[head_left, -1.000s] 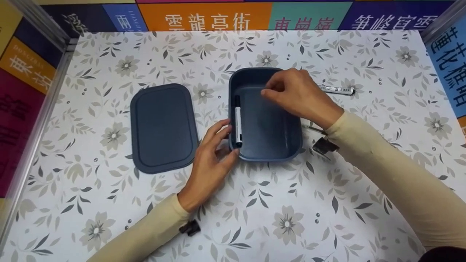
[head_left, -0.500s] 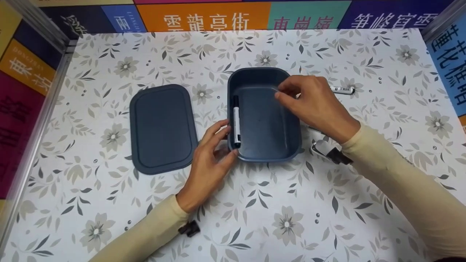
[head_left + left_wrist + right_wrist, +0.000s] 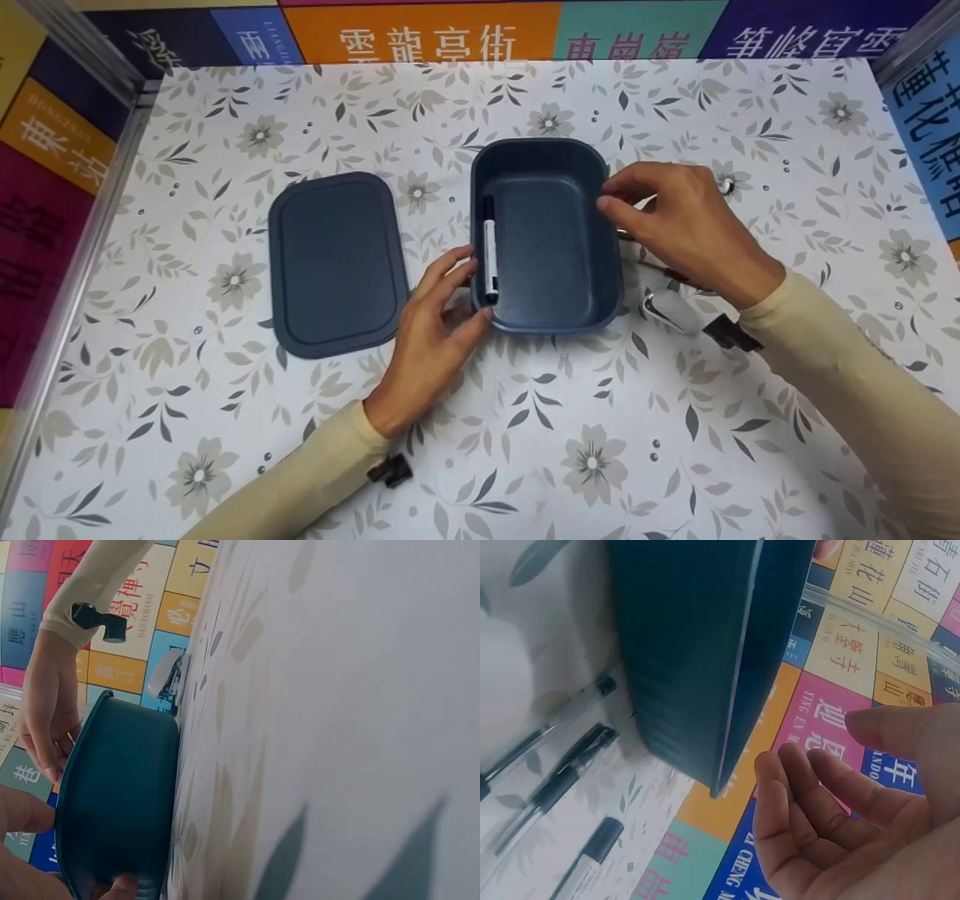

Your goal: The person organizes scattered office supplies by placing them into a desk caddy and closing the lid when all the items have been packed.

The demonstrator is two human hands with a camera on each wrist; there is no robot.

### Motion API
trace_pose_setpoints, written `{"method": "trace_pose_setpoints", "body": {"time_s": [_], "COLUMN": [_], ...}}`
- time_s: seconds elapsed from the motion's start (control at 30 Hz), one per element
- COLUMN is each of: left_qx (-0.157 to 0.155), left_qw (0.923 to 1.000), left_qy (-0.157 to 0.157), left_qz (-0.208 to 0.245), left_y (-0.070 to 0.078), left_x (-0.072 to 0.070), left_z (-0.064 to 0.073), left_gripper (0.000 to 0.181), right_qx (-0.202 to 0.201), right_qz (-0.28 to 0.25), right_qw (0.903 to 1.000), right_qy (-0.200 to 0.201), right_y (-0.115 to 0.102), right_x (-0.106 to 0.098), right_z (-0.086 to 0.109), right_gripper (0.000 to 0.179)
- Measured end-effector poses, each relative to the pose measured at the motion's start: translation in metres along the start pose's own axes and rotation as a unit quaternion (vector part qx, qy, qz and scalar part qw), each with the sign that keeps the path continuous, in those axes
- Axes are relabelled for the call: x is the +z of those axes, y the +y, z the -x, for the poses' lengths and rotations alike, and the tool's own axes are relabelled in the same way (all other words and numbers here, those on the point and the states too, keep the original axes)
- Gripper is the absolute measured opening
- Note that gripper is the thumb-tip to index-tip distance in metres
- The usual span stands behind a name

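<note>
A dark blue lidless box [image 3: 544, 255] stands on the patterned table, with a white marker [image 3: 490, 259] with black ends lying inside along its left wall. My left hand [image 3: 433, 334] holds the box at its near left corner, fingers on the outer side and thumb by the rim. Just past the right rim hovers my right hand [image 3: 690, 214], its fingers loosely bent and the thumb apart from them. Nothing shows between them in the right wrist view. Beneath that hand are a capped pen [image 3: 547, 791], a second pen [image 3: 562, 724] and a black-capped marker [image 3: 589, 862].
The matching dark blue lid [image 3: 337, 266] lies flat left of the box. A small white and metal object [image 3: 673, 310], stapler-like in shape, sits right of the box. Printed panels [image 3: 420, 34] border the table at the back and sides.
My right hand has moved from above the inside of the box rightward, past its right rim. The left hand, box and marker inside have stayed put.
</note>
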State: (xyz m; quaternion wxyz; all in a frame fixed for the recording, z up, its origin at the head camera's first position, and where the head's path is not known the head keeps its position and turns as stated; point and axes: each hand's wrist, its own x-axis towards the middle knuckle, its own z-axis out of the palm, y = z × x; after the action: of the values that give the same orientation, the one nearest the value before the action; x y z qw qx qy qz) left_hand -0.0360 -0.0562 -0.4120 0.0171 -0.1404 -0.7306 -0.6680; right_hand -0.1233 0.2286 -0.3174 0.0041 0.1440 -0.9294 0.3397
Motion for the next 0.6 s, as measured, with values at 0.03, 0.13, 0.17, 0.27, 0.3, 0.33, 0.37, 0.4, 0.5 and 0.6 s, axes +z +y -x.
{"method": "trace_pose_setpoints", "body": {"time_s": [0.03, 0.13, 0.17, 0.27, 0.3, 0.33, 0.37, 0.4, 0.5, 0.6], "left_qx": [0.001, 0.001, 0.000, -0.003, -0.003, -0.003, -0.002, -0.001, 0.002, 0.001], "left_qw": [1.0000, 1.0000, 1.0000, 0.9999, 0.9999, 0.9999, 0.9999, 1.0000, 1.0000, 1.0000], "left_qy": [0.000, -0.002, -0.002, -0.002, -0.002, -0.001, -0.002, -0.001, -0.002, -0.002], "left_qz": [0.000, 0.000, -0.002, -0.010, -0.013, -0.014, -0.011, -0.009, -0.004, -0.004], "left_y": [0.000, -0.001, 0.000, 0.000, 0.000, 0.000, 0.000, 0.000, 0.000, 0.000], "left_x": [0.000, 0.000, -0.001, -0.001, -0.002, -0.002, -0.001, -0.001, -0.001, -0.002], "left_z": [0.000, 0.000, 0.000, 0.001, 0.001, 0.001, 0.001, 0.001, 0.000, 0.001], "left_gripper": [0.057, 0.057, 0.057, 0.056, 0.056, 0.056, 0.056, 0.057, 0.057, 0.057], "right_qx": [-0.001, 0.003, 0.005, 0.009, 0.006, 0.005, 0.003, 0.002, 0.001, 0.000], "right_qz": [0.001, 0.005, 0.007, 0.012, 0.015, 0.018, 0.019, 0.020, 0.023, 0.023], "right_qw": [1.0000, 1.0000, 1.0000, 0.9999, 0.9999, 0.9998, 0.9998, 0.9998, 0.9997, 0.9996], "right_qy": [0.000, -0.002, -0.003, -0.004, -0.003, -0.002, 0.001, 0.003, 0.011, 0.017], "right_y": [0.002, 0.007, 0.008, 0.014, 0.016, 0.017, 0.019, 0.021, 0.026, 0.031], "right_x": [0.000, -0.001, -0.001, 0.000, 0.000, 0.000, -0.001, -0.001, -0.002, -0.002], "right_z": [0.001, 0.006, 0.007, 0.011, 0.013, 0.014, 0.016, 0.018, 0.023, 0.026], "right_gripper": [0.022, 0.021, 0.020, 0.020, 0.020, 0.021, 0.021, 0.021, 0.022, 0.021]}}
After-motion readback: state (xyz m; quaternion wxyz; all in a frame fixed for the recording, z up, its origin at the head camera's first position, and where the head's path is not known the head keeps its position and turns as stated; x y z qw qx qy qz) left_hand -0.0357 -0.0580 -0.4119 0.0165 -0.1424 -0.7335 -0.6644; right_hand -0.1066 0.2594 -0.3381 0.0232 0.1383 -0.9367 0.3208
